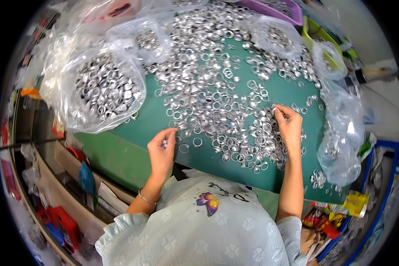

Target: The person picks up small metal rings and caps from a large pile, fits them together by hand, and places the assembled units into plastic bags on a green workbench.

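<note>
Two hands work over one green tabletop (312, 160). The metal rings (208, 99) lie on it in one broad, loose spread, dense at the far side and thinner toward the near edge; they are too many and too overlapped to count.

Left hand (162, 150): located at the near left border of the spread. Fingers curled, thumb and index tips close together; silver metal is visible within the curl, piece count not readable. One bracelet (148, 198) encircles the wrist.

Right hand (289, 126): located over the right part of the spread. Thumb and index tips brought together among the rings; whether they pinch one cannot be told.

Containers: one large clear bag (69, 104) of rings, left; two smaller clear bags of rings, one far left (119, 32), one far right (293, 30); one purple basket (299, 17) and one green basket (307, 32), far right. One small cluster (318, 179) of metal pieces sits apart, near right.
</note>
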Available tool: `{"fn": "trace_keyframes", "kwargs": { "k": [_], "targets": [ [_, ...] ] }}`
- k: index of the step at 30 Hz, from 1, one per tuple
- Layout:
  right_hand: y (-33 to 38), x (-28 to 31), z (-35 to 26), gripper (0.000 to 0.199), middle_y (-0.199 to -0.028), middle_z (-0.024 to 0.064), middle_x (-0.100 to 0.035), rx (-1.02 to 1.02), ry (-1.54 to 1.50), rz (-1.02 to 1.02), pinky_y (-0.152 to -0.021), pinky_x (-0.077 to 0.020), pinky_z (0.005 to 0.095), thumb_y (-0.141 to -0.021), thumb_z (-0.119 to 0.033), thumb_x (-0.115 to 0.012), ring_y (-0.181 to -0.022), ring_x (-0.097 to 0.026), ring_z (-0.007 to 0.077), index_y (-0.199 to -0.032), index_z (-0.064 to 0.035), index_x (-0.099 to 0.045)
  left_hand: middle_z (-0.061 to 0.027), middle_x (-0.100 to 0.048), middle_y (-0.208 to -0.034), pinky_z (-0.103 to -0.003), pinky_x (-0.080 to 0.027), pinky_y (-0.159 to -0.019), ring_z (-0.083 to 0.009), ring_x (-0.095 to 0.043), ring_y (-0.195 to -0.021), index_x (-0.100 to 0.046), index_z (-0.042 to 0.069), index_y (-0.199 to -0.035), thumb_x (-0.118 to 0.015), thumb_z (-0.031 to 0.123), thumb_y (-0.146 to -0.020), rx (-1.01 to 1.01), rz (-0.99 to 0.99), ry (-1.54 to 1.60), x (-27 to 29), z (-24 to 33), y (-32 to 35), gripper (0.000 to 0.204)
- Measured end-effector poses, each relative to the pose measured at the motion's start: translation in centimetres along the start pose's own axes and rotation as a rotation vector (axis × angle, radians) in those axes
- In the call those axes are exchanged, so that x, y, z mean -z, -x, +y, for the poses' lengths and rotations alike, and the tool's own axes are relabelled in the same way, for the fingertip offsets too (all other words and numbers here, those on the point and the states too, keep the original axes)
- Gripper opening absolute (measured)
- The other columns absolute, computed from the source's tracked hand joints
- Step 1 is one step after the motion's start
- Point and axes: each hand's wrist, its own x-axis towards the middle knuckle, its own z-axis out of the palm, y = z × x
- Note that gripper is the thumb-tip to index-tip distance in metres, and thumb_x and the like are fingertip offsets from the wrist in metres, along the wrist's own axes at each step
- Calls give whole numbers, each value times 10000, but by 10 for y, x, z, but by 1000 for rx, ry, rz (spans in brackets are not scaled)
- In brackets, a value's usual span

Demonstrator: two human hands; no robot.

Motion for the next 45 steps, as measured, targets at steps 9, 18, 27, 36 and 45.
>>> {"fn": "trace_keyframes", "kwargs": {
  "k": [9, 18, 27, 36, 45],
  "targets": [
    [117, 143, 74, 136, -753, 137, -647, -398, 428, 373, -621, -473, 343, -794, -140, -682, -640, -610, 248, -856, -20, -695, 48, -501, -691, -161, -285, -511, -6, -390, -590, -665, -12, -980, -565, 74, -918, -61, -26, 64, -9, -7, 8, 146],
    [150, 144, 75, 230, -796, 136, -643, -460, 714, 321, -654, -483, 363, -791, -154, -691, -706, -613, 293, -999, -57, -674, 14, -541, -657, -187, -363, -496, -43, -474, -579, -622, 21, -1091, -543, 129, -936, -77, -76, 53, -4, -10, 11, 205],
    [99, -17, -25, 182, -711, 20, -600, -30, -407, -299, -574, -416, 241, -840, -44, -633, -644, -502, 81, -1011, -4, -680, -79, -548, -595, -313, -424, -494, -190, -512, -501, -644, 68, -1009, -695, 89, -788, -83, -96, -338, 5, -1, 21, 228],
    [81, -85, -93, 237, -681, 57, -511, 517, 229, -303, -474, -419, 343, -735, -116, -732, -523, -544, 227, -964, -115, -674, -69, -544, -663, -311, -440, -514, -194, -531, -535, -640, 72, -998, -712, 77, -764, -253, -204, -346, -18, 7, 24, 245],
    [73, -76, -88, 128, -688, 46, -487, 474, 262, -156, -453, -426, 347, -770, -113, -687, -542, -562, 220, -896, -110, -665, -51, -493, -616, -284, -416, -506, -175, -457, -507, -621, 64, -992, -712, 61, -771, -144, 12, -286, 3, 3, 24, 239]
  ]
}}
